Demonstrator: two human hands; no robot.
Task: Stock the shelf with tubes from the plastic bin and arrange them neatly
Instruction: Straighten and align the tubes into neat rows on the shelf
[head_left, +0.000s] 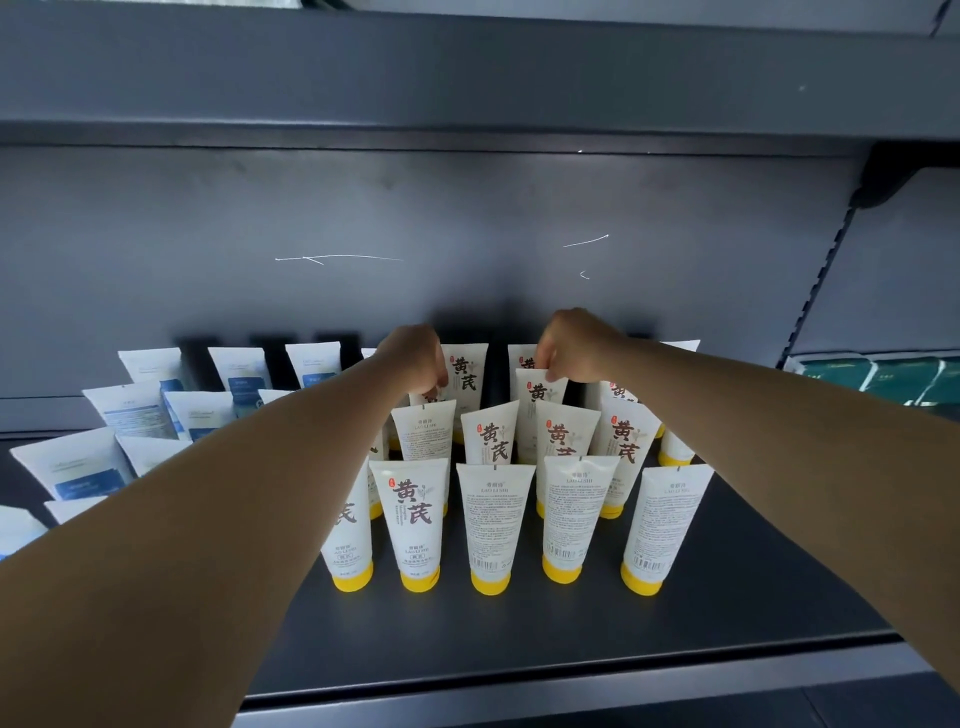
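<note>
At about nine o'clock on the dark shelf (727, 597) stood a block of white tubes with blue labels (85, 475), caps down and crimped ends up, apart from the work. Toward the centre rose the yellow-capped tubes (415, 514), ranked in rows from six o'clock back toward twelve, some showing their brown characters and others their fine-print backs. The left hand (413, 358) reached over the front rows to about eleven o'clock of that group, its fingers curled down onto the crimped top of a back-row tube (428, 399), apparently pinching it. Just to its right, at about one o'clock, the right hand (574, 345) pinched the top edge of another tube (540, 392), which stood upright among its neighbours. The plastic bin was out of view. The step seemed to be seating these two in the back rows; to do it well, each should probably be lowered straight onto its cap, turned so the characters face forward, and let go only once steady, with the forearms lifted clear of the front row, which could topple easily. At three o'clock, dark green packs (883, 376) lay on the next shelf bay.
</note>
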